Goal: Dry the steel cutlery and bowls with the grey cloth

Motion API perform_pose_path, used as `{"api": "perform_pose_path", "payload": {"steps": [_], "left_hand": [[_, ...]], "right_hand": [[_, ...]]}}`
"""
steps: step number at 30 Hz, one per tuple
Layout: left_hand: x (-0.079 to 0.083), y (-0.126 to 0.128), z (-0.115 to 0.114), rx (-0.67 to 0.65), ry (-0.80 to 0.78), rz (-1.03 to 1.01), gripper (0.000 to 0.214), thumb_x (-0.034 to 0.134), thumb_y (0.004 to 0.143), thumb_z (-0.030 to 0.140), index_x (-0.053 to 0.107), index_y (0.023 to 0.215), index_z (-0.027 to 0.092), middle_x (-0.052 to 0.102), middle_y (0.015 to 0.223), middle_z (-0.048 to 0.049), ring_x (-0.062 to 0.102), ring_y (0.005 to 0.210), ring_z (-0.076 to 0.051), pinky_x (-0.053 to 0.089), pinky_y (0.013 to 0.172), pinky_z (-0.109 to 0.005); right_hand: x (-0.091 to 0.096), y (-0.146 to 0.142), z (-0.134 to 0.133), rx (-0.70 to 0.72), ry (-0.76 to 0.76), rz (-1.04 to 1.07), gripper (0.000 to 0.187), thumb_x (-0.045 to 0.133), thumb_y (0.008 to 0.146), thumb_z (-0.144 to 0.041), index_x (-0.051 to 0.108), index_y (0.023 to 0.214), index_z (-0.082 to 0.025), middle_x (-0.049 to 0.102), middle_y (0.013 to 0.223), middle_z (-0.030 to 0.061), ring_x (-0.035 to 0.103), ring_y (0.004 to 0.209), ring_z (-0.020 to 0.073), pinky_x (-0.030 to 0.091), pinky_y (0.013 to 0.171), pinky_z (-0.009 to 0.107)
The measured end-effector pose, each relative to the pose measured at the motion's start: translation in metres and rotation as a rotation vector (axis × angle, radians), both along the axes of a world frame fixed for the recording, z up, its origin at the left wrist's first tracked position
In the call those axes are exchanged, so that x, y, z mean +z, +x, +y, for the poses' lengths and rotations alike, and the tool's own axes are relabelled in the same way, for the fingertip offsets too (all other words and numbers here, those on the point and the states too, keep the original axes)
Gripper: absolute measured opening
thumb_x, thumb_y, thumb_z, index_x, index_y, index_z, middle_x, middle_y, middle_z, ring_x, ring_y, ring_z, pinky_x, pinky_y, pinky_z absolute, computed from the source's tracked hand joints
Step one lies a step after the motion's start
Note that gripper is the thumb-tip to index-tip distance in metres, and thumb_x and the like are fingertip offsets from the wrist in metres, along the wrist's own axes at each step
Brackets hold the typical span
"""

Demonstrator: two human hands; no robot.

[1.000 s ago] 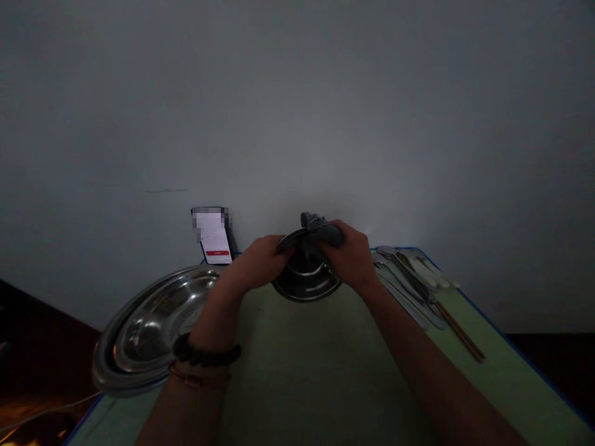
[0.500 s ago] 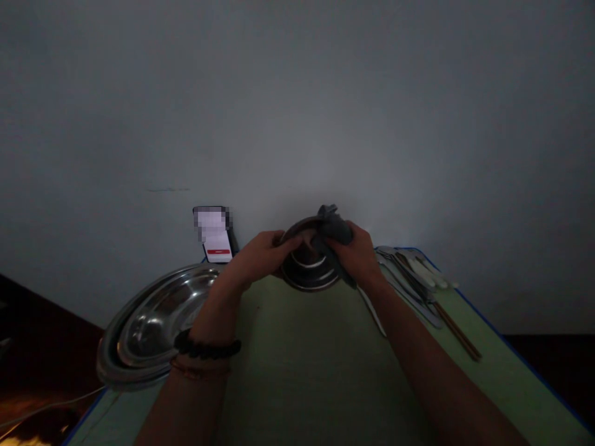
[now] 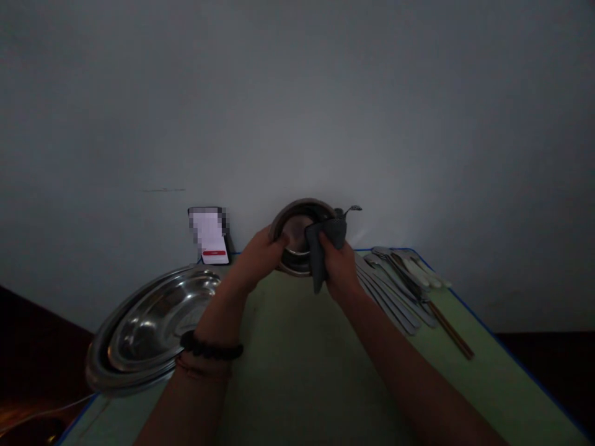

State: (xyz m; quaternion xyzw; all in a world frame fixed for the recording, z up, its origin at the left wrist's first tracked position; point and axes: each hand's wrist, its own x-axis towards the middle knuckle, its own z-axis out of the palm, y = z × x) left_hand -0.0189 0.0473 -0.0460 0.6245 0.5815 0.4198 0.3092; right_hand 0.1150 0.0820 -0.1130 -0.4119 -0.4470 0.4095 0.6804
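A round metal bowl [image 3: 297, 230] is held up over the far part of the green table, tilted so that its inside faces me. My left hand [image 3: 264, 255] grips its left side, thumb inside the rim and fingers behind. On the right, my right hand [image 3: 339, 263] is closed on a grey cloth [image 3: 320, 251], which lies over the bowl's right rim and hangs down. Part of the cloth sticks up behind the rim. The fingers of both hands are partly hidden behind bowl and cloth.
Nested steel basins [image 3: 153, 334] stand on the left of the green table [image 3: 307, 365]. A phone [image 3: 211, 238] leans against the wall behind them. Several pieces of cutlery [image 3: 390, 297] and wooden chopsticks [image 3: 450, 328] lie on the right. The wall [image 3: 297, 111] rises close behind.
The bowl has moved slightly up and left and turned its inside more toward me. My right hand and the cloth have shifted left and down along its right side.
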Motion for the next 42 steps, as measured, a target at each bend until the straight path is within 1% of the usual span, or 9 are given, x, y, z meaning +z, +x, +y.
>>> {"api": "perform_pose_path", "payload": {"steps": [5,9,12,18,23,28,35,39,42], "left_hand": [[0.002,-0.003,-0.004,-0.105,-0.233,-0.109,0.037,0.057,0.074,0.043,0.062,0.096,0.014,0.070,0.077,-0.0085,0.066,0.066,-0.020,0.054,0.057,-0.031],[0.008,-0.006,-0.007,-0.137,-0.172,0.071,0.039,0.056,0.074,0.047,0.061,0.096,0.015,0.069,0.081,-0.0082,0.066,0.067,-0.021,0.052,0.054,-0.029],[0.008,-0.007,-0.006,-0.216,-0.060,0.216,0.029,0.054,0.075,0.039,0.063,0.093,0.018,0.070,0.083,-0.0058,0.066,0.077,-0.021,0.052,0.065,-0.029],[0.008,-0.004,-0.005,-0.254,0.038,0.252,0.022,0.049,0.075,0.024,0.066,0.088,0.020,0.070,0.093,-0.0038,0.063,0.082,-0.019,0.049,0.070,-0.028],[0.008,-0.002,-0.005,-0.177,0.026,0.116,0.020,0.051,0.071,0.025,0.066,0.081,0.015,0.069,0.079,-0.0041,0.063,0.074,-0.019,0.049,0.067,-0.029],[0.001,0.002,-0.003,-0.032,0.053,0.006,0.025,0.054,0.072,0.028,0.066,0.088,0.014,0.069,0.075,-0.0032,0.063,0.076,-0.021,0.050,0.068,-0.032],[0.009,0.003,-0.013,-0.223,-0.257,-0.016,0.042,0.057,0.074,0.049,0.064,0.095,0.014,0.070,0.083,-0.0101,0.066,0.066,-0.023,0.053,0.053,-0.032],[0.008,-0.003,-0.010,-0.250,-0.101,0.078,0.032,0.057,0.075,0.042,0.065,0.094,0.018,0.071,0.085,-0.0055,0.065,0.076,-0.021,0.051,0.061,-0.028],[0.005,-0.006,-0.006,-0.249,-0.009,0.092,0.018,0.057,0.074,0.031,0.069,0.080,0.019,0.071,0.077,-0.0028,0.064,0.075,-0.019,0.050,0.066,-0.027]], "right_hand": [[0.000,0.011,0.004,0.026,-0.021,-0.161,0.029,0.059,0.069,-0.032,0.062,0.091,-0.015,0.068,0.091,0.0080,0.062,0.081,0.0201,0.047,0.071,0.032],[0.020,0.033,0.000,0.008,0.153,-0.545,0.018,0.059,0.069,-0.030,0.063,0.081,-0.017,0.066,0.076,0.0043,0.058,0.072,0.0194,0.043,0.066,0.030],[0.033,0.038,-0.007,-0.028,0.261,-0.677,0.013,0.058,0.072,-0.029,0.062,0.077,-0.018,0.064,0.071,0.0028,0.056,0.067,0.0177,0.040,0.063,0.029],[0.035,0.035,-0.011,-0.196,0.332,-0.659,0.018,0.060,0.072,-0.035,0.060,0.080,-0.018,0.063,0.072,0.0014,0.054,0.065,0.0161,0.040,0.063,0.028],[0.032,0.028,-0.012,-0.266,0.279,-0.541,0.024,0.060,0.073,-0.040,0.059,0.083,-0.017,0.062,0.074,0.0024,0.053,0.066,0.0165,0.040,0.063,0.029],[0.023,0.019,-0.008,-0.237,0.150,-0.347,0.026,0.057,0.075,-0.035,0.059,0.091,-0.015,0.065,0.086,0.0078,0.056,0.075,0.0194,0.043,0.069,0.032],[0.029,0.043,0.000,-0.073,0.206,-0.670,0.021,0.060,0.070,-0.032,0.062,0.085,-0.017,0.064,0.075,0.0034,0.056,0.069,0.0190,0.041,0.065,0.030],[0.043,0.048,-0.005,0.017,0.351,-0.780,0.015,0.060,0.071,-0.028,0.063,0.083,-0.018,0.064,0.072,0.0011,0.055,0.066,0.0164,0.040,0.064,0.028],[0.042,0.042,-0.008,-0.022,0.351,-0.684,0.017,0.062,0.071,-0.031,0.064,0.082,-0.018,0.064,0.073,0.0012,0.056,0.066,0.0165,0.042,0.065,0.028]]}}
